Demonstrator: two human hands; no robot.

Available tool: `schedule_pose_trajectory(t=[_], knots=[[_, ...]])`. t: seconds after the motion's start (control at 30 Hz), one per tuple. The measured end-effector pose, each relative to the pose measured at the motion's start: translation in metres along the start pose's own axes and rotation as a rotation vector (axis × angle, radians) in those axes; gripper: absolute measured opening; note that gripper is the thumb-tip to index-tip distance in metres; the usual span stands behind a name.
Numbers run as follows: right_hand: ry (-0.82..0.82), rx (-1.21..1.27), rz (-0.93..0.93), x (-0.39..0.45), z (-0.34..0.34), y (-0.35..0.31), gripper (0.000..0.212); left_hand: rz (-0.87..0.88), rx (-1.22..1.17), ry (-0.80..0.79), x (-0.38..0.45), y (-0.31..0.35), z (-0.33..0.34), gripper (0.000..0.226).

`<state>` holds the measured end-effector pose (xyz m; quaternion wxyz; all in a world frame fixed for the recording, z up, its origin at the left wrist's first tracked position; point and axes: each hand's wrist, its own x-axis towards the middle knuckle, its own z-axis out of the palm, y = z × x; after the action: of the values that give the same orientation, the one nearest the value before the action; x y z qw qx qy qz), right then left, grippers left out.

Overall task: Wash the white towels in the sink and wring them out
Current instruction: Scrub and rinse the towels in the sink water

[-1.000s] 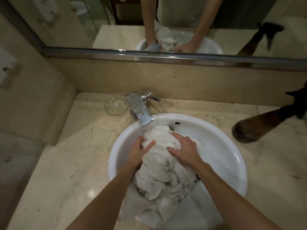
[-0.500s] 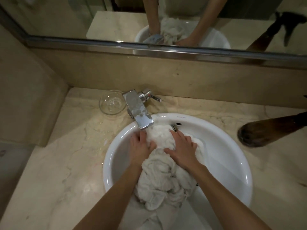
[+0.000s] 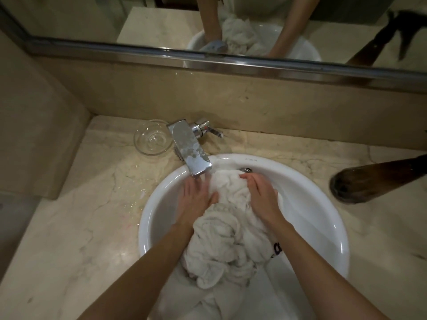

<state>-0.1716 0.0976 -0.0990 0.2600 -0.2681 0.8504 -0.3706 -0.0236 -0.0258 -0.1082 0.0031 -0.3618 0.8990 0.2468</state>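
Note:
A bunched wet white towel [image 3: 227, 229] fills the middle of the round white sink [image 3: 323, 204], its far end under the chrome faucet spout [image 3: 191, 153]. My left hand [image 3: 196, 199] lies flat with fingers spread on the towel's left side, just below the spout. My right hand [image 3: 260, 192] presses down on the towel's far right part with fingers curled into the cloth. More white cloth trails over the sink's near edge. A black printed mark [image 3: 277, 249] shows on the towel beside my right forearm.
A clear glass bowl [image 3: 153, 140] stands left of the faucet on the marble counter [image 3: 80, 227]. A dark brown object [image 3: 369, 181] lies on the counter at the right. A mirror [image 3: 231, 26] spans the back wall. A wall closes the left side.
Both hands slid farther toward the faucet on the towel. My left hand opened flat from a grasp. The camera tilted, showing more of the counter.

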Motion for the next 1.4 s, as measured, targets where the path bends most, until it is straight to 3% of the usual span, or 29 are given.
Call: schedule_pose_trajectory(t=[0.03,0.1,0.2,0.37,0.5,0.67,0.83,0.9,1.1,1.17,1.23,1.3,1.4], knots=[[-0.004,0.001,-0.015,0.001,-0.001,0.001,0.03,0.122,0.062,-0.009,0.002,-0.001,-0.001,0.068],[0.008,0.005,-0.055,0.003,-0.003,0.005,0.03,0.28,0.082,-0.197,0.006,-0.002,-0.012,0.067],[0.044,-0.041,-0.121,0.008,-0.005,0.006,0.028,0.278,-0.004,-0.338,0.016,-0.003,-0.017,0.053],[0.029,-0.14,-0.113,0.011,-0.004,0.0,0.023,0.243,-0.211,-0.313,0.018,0.002,-0.022,0.034],[0.035,-0.125,-0.089,0.008,-0.004,0.001,0.023,0.207,-0.31,-0.304,0.009,-0.002,-0.015,0.044],[0.174,-0.202,-0.142,0.014,0.007,0.01,0.017,0.182,-0.376,-0.247,0.011,-0.005,-0.005,0.024],[0.235,-0.267,-0.215,0.02,0.014,0.02,0.025,0.166,-0.376,-0.28,0.023,-0.008,0.005,0.027],[0.242,-0.261,-0.233,0.02,0.014,0.021,0.027,0.139,-0.373,-0.318,0.026,-0.009,0.007,0.047],[0.185,-0.23,-0.159,0.014,0.014,0.01,0.013,0.159,-0.307,-0.373,0.018,-0.006,-0.003,0.059],[0.086,-0.212,-0.105,-0.001,0.008,0.003,0.045,0.097,-0.296,-0.409,0.008,-0.006,-0.011,0.063],[-0.162,-0.229,-0.045,-0.025,-0.003,-0.003,0.072,0.036,-0.335,-0.415,-0.007,-0.013,-0.019,0.064],[-0.398,-0.253,-0.082,-0.048,-0.014,-0.007,0.085,-0.009,-0.43,-0.397,-0.024,-0.022,-0.028,0.064],[-0.561,-0.308,-0.186,-0.067,-0.016,-0.012,0.095,0.013,-0.435,-0.341,-0.046,-0.035,-0.032,0.067]])
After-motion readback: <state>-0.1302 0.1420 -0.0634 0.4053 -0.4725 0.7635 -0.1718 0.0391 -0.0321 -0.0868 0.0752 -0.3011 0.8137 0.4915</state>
